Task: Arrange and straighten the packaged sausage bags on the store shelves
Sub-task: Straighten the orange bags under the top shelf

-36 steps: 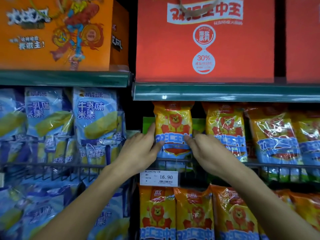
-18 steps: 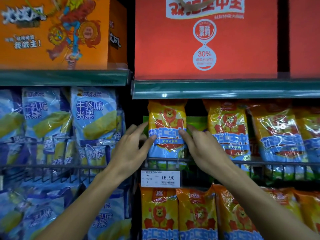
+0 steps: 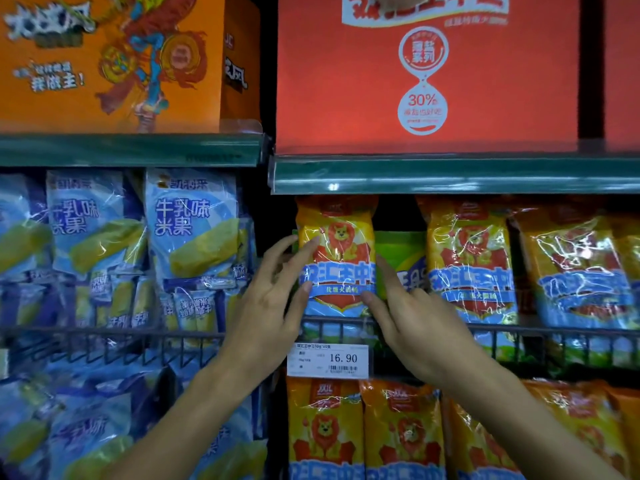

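The left hand (image 3: 273, 303) and right hand (image 3: 408, 313) flank one lion-print sausage bag (image 3: 336, 258), fingers straight and spread, fingertips touching its two side edges rather than curling round it. The bag stands directly ahead of and between both hands, about equally near each, long axis upright, its base behind the wire shelf rail (image 3: 339, 322). Beyond the right hand a green package (image 3: 398, 251) shows behind the bag, then the neighbouring sausage bag (image 3: 469, 258), apart to the right.

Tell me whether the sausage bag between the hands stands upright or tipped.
Upright: the sausage bag stands straight behind the wire rail, lion print level, with the left hand and right hand at its sides.
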A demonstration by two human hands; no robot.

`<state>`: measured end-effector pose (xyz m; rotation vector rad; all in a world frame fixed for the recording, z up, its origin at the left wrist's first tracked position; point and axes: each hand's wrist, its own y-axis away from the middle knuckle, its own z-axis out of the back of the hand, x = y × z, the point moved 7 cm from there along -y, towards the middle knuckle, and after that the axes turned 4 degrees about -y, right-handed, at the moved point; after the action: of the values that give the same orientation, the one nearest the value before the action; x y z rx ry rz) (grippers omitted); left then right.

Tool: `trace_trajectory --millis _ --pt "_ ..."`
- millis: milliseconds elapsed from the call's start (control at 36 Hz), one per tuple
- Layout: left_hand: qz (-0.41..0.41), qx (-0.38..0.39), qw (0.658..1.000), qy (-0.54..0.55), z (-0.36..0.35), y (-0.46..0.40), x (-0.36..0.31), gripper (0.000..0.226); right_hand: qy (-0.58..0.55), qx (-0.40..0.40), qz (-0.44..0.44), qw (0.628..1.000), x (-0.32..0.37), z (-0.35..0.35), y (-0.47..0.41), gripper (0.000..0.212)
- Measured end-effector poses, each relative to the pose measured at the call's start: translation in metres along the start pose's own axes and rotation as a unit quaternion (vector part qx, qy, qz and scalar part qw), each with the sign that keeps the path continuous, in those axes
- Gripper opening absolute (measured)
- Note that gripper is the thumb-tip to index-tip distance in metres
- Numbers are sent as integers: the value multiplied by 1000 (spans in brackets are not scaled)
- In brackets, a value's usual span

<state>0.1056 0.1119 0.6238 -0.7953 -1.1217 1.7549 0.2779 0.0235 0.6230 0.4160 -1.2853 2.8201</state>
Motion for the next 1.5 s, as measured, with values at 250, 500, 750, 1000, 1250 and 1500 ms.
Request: trace_trajectory --millis 250,500,750,1000,1250,1500 --pt "-26 11 999 -25 1 -8 -7 68 49 -17 34 998 6 -5 -9 66" --pt "-55 72 988 -123 -20 -22 -18 60 103 14 2 995 -6 -8 -3 76" --pt "-2 80 991 -107 -23 -35 -11 66 77 -25 19 997 3 2 -1 82" --pt "26 53 993 -100 -15 -38 6 73 69 -24 119 990 19 -9 -22 71" --pt "81 100 991 -34 -13 -30 17 78 45 -31 111 992 20 -4 -18 72" --pt "26 66 997 -20 1 1 -2 61 46 -35 26 998 0 -5 -3 80"
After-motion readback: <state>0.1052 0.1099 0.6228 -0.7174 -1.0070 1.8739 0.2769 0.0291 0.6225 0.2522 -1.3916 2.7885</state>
